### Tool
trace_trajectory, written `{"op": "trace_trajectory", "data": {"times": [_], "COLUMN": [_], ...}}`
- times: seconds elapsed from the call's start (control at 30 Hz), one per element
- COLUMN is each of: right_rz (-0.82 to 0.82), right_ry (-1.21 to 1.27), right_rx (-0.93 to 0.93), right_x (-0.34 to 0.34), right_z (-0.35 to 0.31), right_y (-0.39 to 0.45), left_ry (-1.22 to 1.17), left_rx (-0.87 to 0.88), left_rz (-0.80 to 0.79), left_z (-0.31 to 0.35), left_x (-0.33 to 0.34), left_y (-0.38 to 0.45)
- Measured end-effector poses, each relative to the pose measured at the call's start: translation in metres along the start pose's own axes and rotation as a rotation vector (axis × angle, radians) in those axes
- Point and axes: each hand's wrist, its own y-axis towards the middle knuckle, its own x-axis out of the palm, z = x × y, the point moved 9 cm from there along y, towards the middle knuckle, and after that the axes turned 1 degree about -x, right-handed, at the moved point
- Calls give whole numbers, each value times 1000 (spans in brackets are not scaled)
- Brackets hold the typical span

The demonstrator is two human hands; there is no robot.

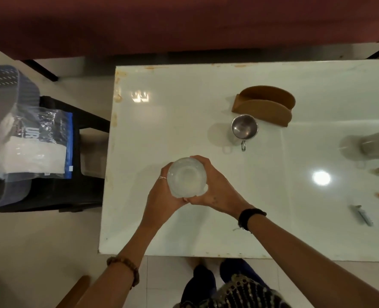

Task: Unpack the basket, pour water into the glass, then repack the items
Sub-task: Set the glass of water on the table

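The table has a glossy white top, smooth enough to mirror a ceiling lamp, with rusty-looking stains along its far and left edges. The bottle between the hands is translucent, cloudy plastic. At one o'clock from it stands a small cup of brushed, shiny metal; behind that, a matt brown holder looks like wood or pressed board. At three o'clock a larger jug is dull steel. At nine o'clock a crinkled, clear plastic bag holds white folded paper or cloth.
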Motion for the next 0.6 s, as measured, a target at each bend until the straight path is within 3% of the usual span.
{"op": "trace_trajectory", "data": {"times": [0.23,0.47,0.6], "right_rz": [104,181,193], "right_ry": [-44,-118,-169], "right_rx": [11,27,18], "right_x": [-76,-219,-300], "right_z": [-3,12,25], "right_y": [-63,-115,-125], "left_ry": [107,163,163], "left_rx": [81,172,185], "left_rz": [-89,-186,-144], "left_z": [70,165,219], "left_x": [57,177,240], "left_y": [-18,0,22]}}
